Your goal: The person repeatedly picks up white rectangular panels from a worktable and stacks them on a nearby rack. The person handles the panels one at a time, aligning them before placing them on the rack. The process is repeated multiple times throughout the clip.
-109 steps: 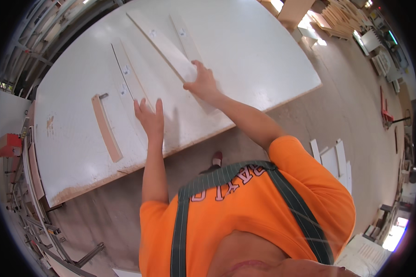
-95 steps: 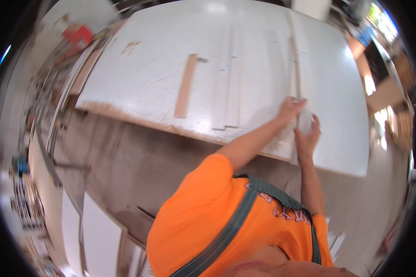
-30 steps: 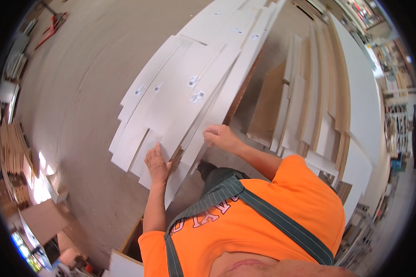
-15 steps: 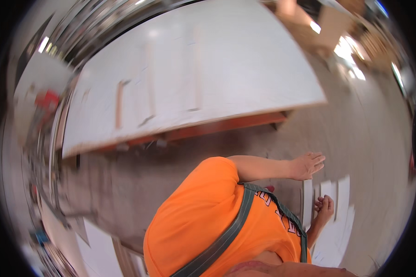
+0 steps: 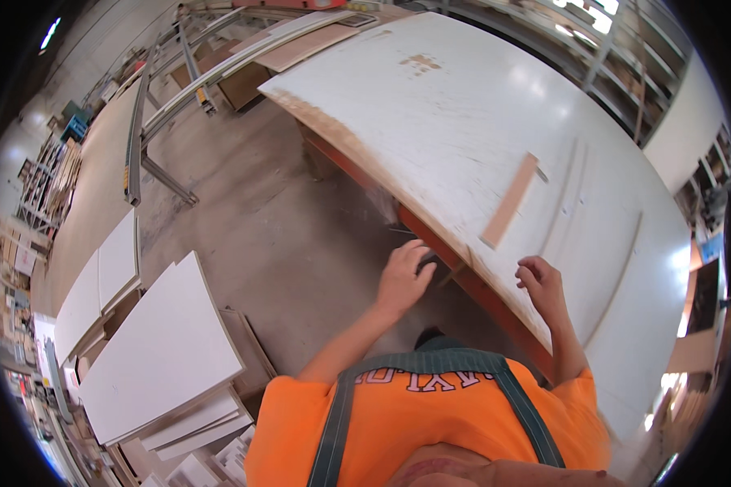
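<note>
My left hand (image 5: 404, 280) hangs in the air beside the near edge of a large white worktop (image 5: 463, 105). Its fingers are apart and it holds nothing. Over the worktop's edge, my right hand (image 5: 542, 286) is raised with its fingers loosely bent, and nothing shows in it. The nearest thing to it is a flat light-brown strip (image 5: 509, 200) lying on the worktop. A small dark piece (image 5: 542, 174) sits by the strip's far end. Farther right lie thin pale strips (image 5: 617, 280), roughly lengthwise to the brown one.
White panels (image 5: 162, 357) are stacked at the lower left, near smaller white boards (image 5: 97, 276). A metal frame with rails (image 5: 134, 154) stands at the far left. An orange-red beam (image 5: 495, 308) runs under the worktop's edge. Shelving (image 5: 601, 65) lines the back right.
My body and view have turned, bringing the stacked white panels into view on the left and the worktop to the right. Both hands are now raised in front of me near the worktop's edge.
</note>
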The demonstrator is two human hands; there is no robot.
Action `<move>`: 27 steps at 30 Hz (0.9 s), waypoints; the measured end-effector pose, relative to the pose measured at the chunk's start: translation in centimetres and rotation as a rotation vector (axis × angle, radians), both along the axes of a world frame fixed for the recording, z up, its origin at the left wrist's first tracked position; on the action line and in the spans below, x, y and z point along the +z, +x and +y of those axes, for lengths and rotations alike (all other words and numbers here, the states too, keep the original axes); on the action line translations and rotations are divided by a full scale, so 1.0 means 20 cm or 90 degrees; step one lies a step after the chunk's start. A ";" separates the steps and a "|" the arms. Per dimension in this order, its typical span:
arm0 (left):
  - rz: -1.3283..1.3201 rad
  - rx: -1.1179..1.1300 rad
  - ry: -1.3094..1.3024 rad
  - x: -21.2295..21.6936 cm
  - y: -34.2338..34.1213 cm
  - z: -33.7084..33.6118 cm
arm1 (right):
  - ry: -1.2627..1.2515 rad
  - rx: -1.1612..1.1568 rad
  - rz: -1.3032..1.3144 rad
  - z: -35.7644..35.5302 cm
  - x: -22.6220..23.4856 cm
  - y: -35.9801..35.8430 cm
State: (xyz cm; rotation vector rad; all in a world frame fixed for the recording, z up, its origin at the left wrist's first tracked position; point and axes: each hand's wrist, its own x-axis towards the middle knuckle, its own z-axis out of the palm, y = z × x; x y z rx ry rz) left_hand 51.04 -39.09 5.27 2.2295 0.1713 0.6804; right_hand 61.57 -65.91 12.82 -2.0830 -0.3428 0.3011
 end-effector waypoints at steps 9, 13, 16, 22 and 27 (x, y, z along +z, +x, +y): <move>-0.049 0.171 -0.090 -0.07 0.85 1.68 | 0.055 0.137 -0.070 1.20 -0.19 0.98; 0.108 0.265 -0.074 -0.09 1.20 2.53 | -0.021 -0.013 -0.070 1.66 -0.20 1.40; 0.166 0.346 -0.197 -0.20 1.39 3.13 | 0.000 0.062 -0.021 1.99 -0.13 1.64; 0.182 0.382 -0.221 -0.45 1.84 4.18 | -0.060 0.140 -0.095 2.87 0.05 2.28; 0.059 0.258 -0.354 -0.72 2.27 4.92 | -0.083 0.181 -0.172 3.90 0.04 2.82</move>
